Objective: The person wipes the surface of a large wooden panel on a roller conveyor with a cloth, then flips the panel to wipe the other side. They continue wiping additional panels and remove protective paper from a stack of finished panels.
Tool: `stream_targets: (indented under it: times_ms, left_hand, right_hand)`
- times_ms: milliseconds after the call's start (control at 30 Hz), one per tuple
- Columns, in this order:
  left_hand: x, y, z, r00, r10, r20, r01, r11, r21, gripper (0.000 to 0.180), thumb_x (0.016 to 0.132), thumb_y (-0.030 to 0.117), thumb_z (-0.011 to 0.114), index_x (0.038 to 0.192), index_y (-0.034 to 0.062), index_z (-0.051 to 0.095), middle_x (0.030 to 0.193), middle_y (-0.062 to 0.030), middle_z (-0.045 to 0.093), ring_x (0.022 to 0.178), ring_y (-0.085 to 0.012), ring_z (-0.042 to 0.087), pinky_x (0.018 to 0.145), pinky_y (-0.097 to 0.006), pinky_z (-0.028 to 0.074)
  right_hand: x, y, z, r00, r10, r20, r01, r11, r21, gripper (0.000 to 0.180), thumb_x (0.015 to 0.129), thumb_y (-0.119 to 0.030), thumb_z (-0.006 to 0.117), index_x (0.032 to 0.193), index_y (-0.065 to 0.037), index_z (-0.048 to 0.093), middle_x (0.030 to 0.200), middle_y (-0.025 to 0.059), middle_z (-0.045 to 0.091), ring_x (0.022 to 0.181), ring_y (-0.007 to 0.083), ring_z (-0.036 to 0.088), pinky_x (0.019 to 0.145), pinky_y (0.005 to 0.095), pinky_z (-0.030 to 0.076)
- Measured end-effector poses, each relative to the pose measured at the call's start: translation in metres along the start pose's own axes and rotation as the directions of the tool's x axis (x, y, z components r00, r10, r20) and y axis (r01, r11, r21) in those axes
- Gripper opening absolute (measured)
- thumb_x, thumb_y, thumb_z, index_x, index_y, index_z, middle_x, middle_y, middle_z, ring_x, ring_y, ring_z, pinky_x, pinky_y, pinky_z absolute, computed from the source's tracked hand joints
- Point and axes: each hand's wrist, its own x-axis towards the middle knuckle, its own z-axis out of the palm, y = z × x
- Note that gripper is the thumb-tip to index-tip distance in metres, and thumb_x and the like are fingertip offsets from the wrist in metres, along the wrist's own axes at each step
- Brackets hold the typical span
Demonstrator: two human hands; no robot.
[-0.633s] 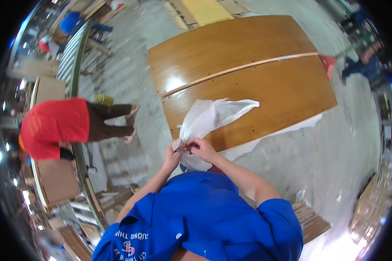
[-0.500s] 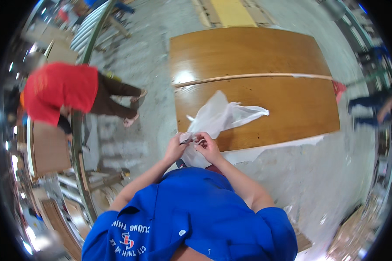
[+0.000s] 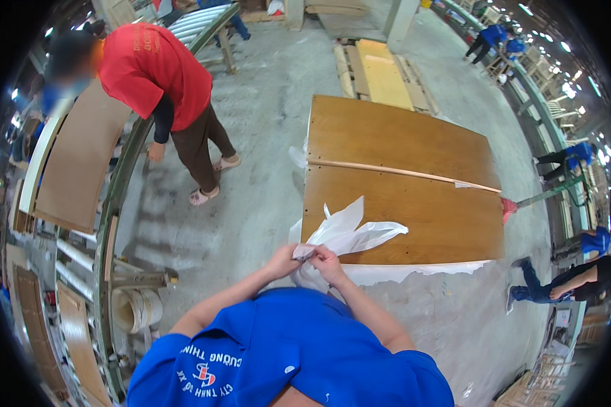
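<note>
A crumpled sheet of thin white plastic film (image 3: 349,227) spreads from my hands over the near left corner of a varnished brown wood panel (image 3: 414,224). My left hand (image 3: 283,260) is closed on the film's gathered edge. Close beside it, the fingers of my right hand (image 3: 328,263) pinch the same film. Some of it hangs below my hands, in front of my blue shirt. Beyond a pale wooden strip (image 3: 400,174) lies a second brown panel (image 3: 394,136). White wrapping shows under the near edge of the panels.
At left, a person in a red shirt (image 3: 159,74) bends by a roller conveyor (image 3: 108,258) bearing brown boards (image 3: 81,163). A red and green pallet jack (image 3: 512,207) stands right of the panels. Another person's legs (image 3: 540,281) show at right. A yellow board (image 3: 387,74) lies beyond.
My view has tilted up, showing more of the hall. My hands still hold the film close together. The person in red has straightened a little, and the person at right has come further into view.
</note>
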Motion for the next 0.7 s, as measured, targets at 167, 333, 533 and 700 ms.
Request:
stream_targets:
  times_ms: [167,333,533,700]
  left_hand:
    - [-0.056,-0.023,-0.02,0.998,-0.055,-0.013,0.054,0.998,-0.041,0.026,0.074,0.016,0.063,0.097,0.0037,0.061,0.089,-0.0177,0.063,0.085,-0.0303,0.061,0.074,-0.037,0.046]
    - [-0.057,-0.02,-0.037,0.963,-0.129,0.237,0.121,0.991,0.049,0.026,0.073,0.016,0.062,0.097,0.005,0.06,0.086,-0.0153,0.063,0.081,-0.0268,0.061,0.073,-0.036,0.046]
    - [-0.066,-0.106,-0.091,0.996,-0.016,-0.088,0.044,0.945,0.324,0.038,0.068,0.001,0.048,0.105,0.0051,0.056,0.097,-0.0145,0.059,0.091,-0.0265,0.056,0.082,-0.034,0.044]
    - [-0.084,-0.103,-0.211,0.487,-0.442,-0.753,-0.049,0.847,-0.529,0.031,0.076,0.0,0.038,0.098,0.0001,0.06,0.096,-0.0138,0.06,0.091,-0.0225,0.055,0.083,-0.035,0.043]
  right_hand:
    - [-0.01,0.005,0.056,0.979,0.189,0.074,-0.195,0.976,0.093,0.031,0.083,-0.004,0.054,0.113,-0.007,0.057,0.088,-0.0004,0.058,0.076,0.0075,0.052,0.066,0.022,0.043]
    - [-0.012,0.008,0.055,0.992,0.122,0.045,-0.127,0.979,0.156,0.021,0.087,-0.006,0.046,0.107,-0.004,0.055,0.09,0.0058,0.059,0.08,0.0127,0.056,0.069,0.0265,0.046]
    - [0.022,-0.062,0.023,0.972,0.196,-0.127,-0.091,0.819,0.567,0.02,0.092,-0.011,0.032,0.101,-0.003,0.047,0.093,0.0135,0.06,0.079,0.0214,0.062,0.074,0.036,0.052]
    - [0.014,-0.055,-0.053,0.887,0.164,-0.431,0.131,0.807,0.576,0.015,0.092,-0.008,0.034,0.102,-0.01,0.044,0.074,0.0052,0.05,0.056,0.0134,0.047,0.056,0.0304,0.046]
